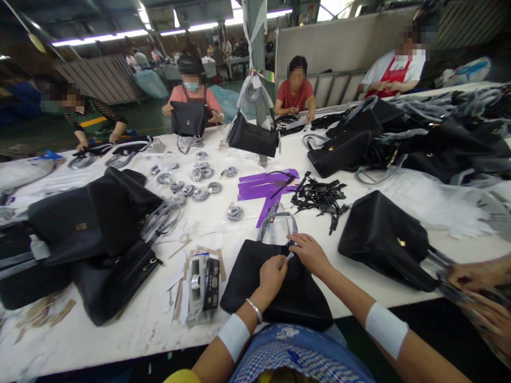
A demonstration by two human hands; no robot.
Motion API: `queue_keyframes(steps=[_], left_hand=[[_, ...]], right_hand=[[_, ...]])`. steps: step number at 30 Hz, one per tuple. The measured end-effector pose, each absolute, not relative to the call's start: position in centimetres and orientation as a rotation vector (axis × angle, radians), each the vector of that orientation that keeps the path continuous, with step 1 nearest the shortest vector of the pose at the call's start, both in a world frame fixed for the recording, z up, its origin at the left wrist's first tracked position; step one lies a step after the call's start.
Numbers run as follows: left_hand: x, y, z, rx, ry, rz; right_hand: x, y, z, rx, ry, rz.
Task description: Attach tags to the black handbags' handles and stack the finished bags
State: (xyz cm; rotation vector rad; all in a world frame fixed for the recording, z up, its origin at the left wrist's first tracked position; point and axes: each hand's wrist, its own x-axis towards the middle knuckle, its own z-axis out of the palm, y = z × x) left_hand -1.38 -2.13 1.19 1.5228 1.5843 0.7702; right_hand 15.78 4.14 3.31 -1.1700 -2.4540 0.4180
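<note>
we have the black handbag (299,295) on the desk (159,343) just in front of us, its handles (294,223) reaching away from us. our left hand (273,275) pinches a pale strip (286,259) near a handle base; our right hand (309,252) sets its fingertips at that base, though whether it grips we cannot tell. the handles' arches appear wrapped, so we judge that part done, while the strip we pinch suggests the base is unfinished. left of the bag sits a dark box (211,284); beyond lie grey coils (235,213) and small black straps (321,194).
</note>
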Motion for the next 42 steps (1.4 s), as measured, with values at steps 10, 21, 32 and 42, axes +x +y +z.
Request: queue_keyframes(steps=[10,21,32,42], left_hand=[[-1.6,-2.1,1.7,1.453,1.608,0.750],[-1.5,-1.9,0.4,0.761,1.192,0.820],[-1.9,-1.7,0.2,0.536,1.108,0.814],[-1.6,-1.6,0.5,0.769,1.164,0.779]], right_hand=[[15.9,1.4,3.9,-1.288,-2.303,0.511],[14.9,-1.2,1.9,-1.408,-2.247,0.531],[15.3,-3.9,0.8,-1.393,-1.936,0.751],[12.5,-0.6,1.6,-1.582,-0.498,1.768]])
